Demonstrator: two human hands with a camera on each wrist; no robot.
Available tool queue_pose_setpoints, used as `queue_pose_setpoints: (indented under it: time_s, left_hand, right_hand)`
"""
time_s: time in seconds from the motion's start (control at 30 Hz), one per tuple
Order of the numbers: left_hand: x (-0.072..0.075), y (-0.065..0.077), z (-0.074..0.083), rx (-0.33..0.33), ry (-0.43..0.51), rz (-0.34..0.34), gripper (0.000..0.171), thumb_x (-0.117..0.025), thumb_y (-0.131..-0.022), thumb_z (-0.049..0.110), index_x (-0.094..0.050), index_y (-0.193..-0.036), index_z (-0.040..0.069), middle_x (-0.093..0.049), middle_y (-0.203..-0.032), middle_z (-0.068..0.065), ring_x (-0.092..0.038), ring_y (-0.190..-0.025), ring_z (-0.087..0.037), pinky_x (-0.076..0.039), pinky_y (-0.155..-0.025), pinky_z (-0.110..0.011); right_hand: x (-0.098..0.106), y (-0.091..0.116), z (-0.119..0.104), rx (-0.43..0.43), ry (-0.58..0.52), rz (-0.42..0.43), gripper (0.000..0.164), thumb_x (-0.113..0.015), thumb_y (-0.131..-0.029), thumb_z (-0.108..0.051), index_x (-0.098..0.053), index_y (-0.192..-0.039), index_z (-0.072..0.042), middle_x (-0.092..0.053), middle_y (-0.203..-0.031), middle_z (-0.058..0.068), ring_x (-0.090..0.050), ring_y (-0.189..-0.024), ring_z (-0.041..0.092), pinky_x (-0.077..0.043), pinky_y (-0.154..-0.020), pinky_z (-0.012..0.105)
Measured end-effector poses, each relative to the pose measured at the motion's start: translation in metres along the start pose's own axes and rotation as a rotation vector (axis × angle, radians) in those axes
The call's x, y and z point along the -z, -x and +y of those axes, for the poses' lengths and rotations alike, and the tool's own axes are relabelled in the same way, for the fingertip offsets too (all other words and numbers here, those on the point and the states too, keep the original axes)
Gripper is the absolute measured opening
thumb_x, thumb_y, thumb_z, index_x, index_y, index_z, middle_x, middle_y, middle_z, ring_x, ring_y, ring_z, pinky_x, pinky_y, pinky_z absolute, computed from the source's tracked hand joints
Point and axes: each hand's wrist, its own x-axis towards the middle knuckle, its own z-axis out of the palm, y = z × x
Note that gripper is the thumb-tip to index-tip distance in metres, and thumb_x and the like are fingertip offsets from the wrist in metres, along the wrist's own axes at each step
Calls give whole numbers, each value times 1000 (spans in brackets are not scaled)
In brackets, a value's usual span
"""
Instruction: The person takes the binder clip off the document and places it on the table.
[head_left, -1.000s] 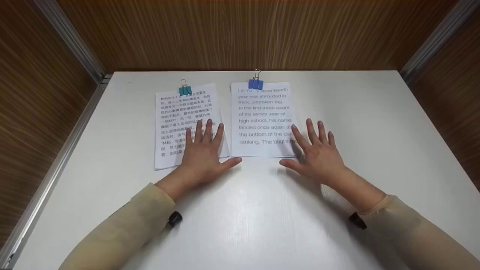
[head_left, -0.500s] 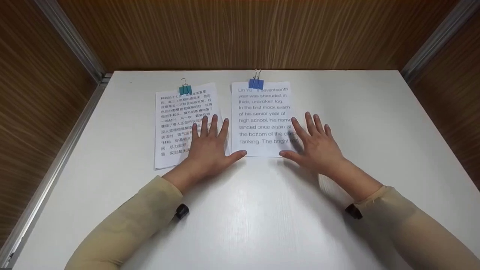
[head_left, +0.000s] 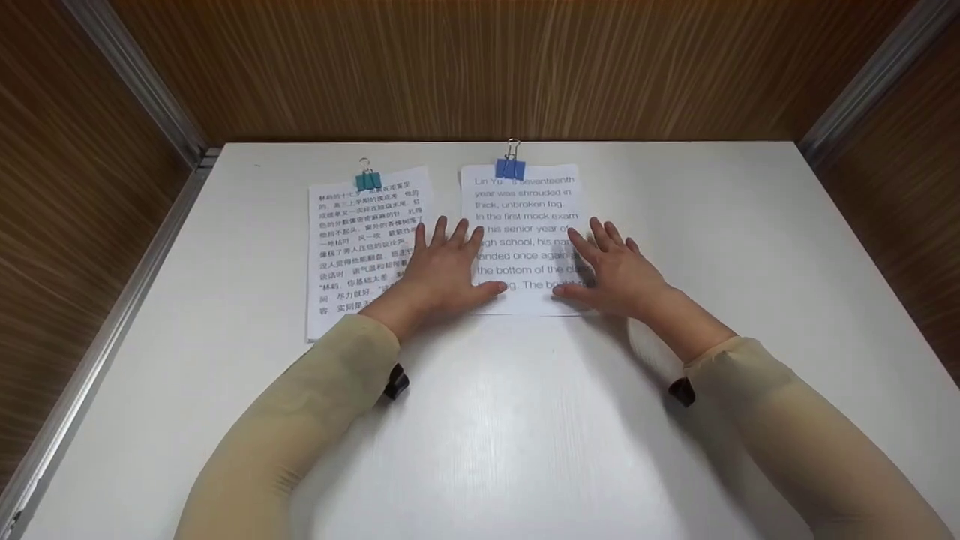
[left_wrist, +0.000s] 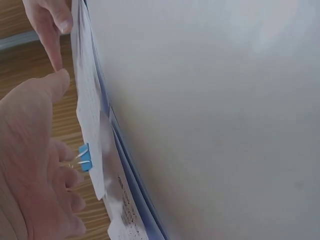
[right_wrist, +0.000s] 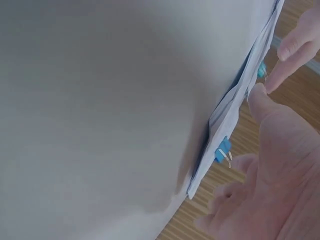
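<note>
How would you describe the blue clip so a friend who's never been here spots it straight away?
Look toward the far edge of the white table and find the English pages, to the right of the Chinese pages. The blue clip sits near the middle of their top edge. Its colour sets it apart from the green clip on the Chinese pages.

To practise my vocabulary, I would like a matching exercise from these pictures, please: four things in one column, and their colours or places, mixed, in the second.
1. Teal clip
2. Blue clip
3. Table
4. Back wall

A. Brown, with wood grain
B. Top of English pages
C. White
D. Top of Chinese pages

Pairs: 1-D, 2-B, 3-C, 4-A
</note>
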Motion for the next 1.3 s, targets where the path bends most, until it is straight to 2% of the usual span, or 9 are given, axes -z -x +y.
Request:
queue_pose_setpoints:
  time_s: [0.17,0.33,0.67,0.9,1.17,1.3]
  left_hand:
    - [-2,-6,-5,-15,11,-62,104,-50,-96,78,-20,-171,12,-13,-176,-15,2,-161,-45,5,-128,-58]
    - [-3,-9,-8,-23,18,-81,105,-50,-95,79,-23,-170,11,-16,-176,-16,0,-161,-45,4,-129,-55]
    - [-1,-11,-7,-42,-6,-95,104,-50,-96,78,-23,-170,8,-17,-174,-19,-4,-162,-43,1,-131,-50]
    - [1,-10,-6,-42,-16,-131,103,-49,-98,76,-22,-170,7,-15,-175,-20,-5,-162,-42,0,-131,-49]
    - [2,-1,2,-62,-14,-128,104,-51,-98,75,-24,-168,2,-18,-173,-24,-9,-162,-42,-1,-131,-47]
    - [0,5,6,-81,-42,-118,105,-51,-98,75,-26,-166,-1,-21,-171,-27,-12,-161,-43,-3,-131,-47]
  right_hand:
    - [-2,-8,3,16,-28,-74,104,-65,-95,-70,-20,-171,-15,-5,-176,22,1,-161,46,-8,-127,66]
    - [-3,-10,6,16,-35,-124,101,-62,-97,-70,-21,-171,-15,-6,-176,22,0,-160,48,-9,-126,68]
    - [-1,-9,5,22,-24,-121,100,-62,-96,-71,-24,-170,-15,-10,-175,22,-5,-160,49,-10,-126,68]
    - [-2,-10,4,20,-1,-129,100,-61,-97,-71,-23,-170,-16,-11,-175,23,-7,-160,49,-11,-126,67]
    - [-2,0,4,42,8,-122,98,-63,-97,-69,-24,-170,-15,-12,-174,24,-9,-159,50,-11,-126,67]
    - [-5,7,2,50,10,-112,97,-64,-97,-68,-26,-169,-15,-13,-174,24,-9,-159,49,-12,-126,67]
